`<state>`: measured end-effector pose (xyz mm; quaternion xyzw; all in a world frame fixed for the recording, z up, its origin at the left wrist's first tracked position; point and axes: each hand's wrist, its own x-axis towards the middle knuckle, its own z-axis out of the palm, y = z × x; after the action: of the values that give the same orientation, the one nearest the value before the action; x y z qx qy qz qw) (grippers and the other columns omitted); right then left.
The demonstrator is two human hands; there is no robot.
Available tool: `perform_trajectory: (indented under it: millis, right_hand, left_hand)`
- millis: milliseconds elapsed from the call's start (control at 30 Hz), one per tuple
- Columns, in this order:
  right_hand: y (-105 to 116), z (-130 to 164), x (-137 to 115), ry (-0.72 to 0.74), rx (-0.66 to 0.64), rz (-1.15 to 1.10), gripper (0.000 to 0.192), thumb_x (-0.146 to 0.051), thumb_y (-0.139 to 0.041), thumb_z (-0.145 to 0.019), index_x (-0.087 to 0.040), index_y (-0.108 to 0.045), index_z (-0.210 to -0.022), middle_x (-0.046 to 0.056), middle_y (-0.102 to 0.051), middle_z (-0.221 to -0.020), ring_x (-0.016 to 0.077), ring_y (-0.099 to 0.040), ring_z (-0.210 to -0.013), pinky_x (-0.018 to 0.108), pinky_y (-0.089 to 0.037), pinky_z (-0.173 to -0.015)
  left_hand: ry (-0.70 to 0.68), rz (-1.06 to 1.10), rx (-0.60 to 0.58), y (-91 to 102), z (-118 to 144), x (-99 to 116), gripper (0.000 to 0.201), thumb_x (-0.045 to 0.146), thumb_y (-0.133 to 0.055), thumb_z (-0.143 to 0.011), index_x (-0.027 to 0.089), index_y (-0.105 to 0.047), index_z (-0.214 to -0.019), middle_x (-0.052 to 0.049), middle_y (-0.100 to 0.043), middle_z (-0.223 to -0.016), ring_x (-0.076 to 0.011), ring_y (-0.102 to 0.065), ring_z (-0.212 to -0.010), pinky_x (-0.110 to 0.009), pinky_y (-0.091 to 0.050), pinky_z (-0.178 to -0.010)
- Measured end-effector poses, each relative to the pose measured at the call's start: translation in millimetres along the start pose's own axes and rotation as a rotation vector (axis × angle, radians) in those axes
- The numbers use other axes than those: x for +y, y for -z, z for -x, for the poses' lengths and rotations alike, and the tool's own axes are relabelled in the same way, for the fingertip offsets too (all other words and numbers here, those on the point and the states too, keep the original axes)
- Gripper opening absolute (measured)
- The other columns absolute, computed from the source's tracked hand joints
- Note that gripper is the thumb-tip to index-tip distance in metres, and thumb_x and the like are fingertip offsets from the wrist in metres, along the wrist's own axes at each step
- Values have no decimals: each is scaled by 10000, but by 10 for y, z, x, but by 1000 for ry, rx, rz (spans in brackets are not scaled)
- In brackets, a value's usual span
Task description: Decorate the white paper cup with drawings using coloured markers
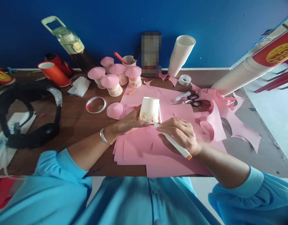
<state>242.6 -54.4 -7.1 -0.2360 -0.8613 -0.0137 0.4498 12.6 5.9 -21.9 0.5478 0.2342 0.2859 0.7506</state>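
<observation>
My left hand is closed around a white paper cup, which is held upside down over the pink paper sheets. Orange flower drawings show near the cup's lower edge. A white marker with an orange end is gripped in my right hand, its tip at the cup's lower edge. Behind and to the left stand several decorated cups with pink cone tops. One loose pink cone lies just left of the cup.
Scissors, a clear tape roll and pink scraps lie to the right. Stacked white cups and a phone stand by the blue wall. A tape ring, a bottle and a black headband-like strap occupy the left.
</observation>
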Motion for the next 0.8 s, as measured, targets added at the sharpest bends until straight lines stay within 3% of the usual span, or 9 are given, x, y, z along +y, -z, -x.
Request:
perform_trajectory:
  millis: [533, 800]
  right_hand:
    - [-7, 15, 23, -35, -13, 33, 355, -116, -671, -956, -197, -613, -1297, 47, -750, -916, 191, -744, -788, 310, -626, -688]
    - [-32, -10, 12, -21, 12, 28, 290, -93, -657, -955, -176, -616, -1230, 52, -741, -886, 185, -721, -743, 306, -604, -658]
  left_hand:
    - [-15, 27, -6, -3, 11, 18, 539, 293, -845, -856, 207, -647, -1350, -106, -763, -1240, -250, -742, -1121, -368, -595, -965]
    - [-15, 37, -4, 11, 11, -8, 523, 276, -845, -866, 207, -650, -1346, -93, -778, -1174, -250, -740, -1117, -384, -587, -976]
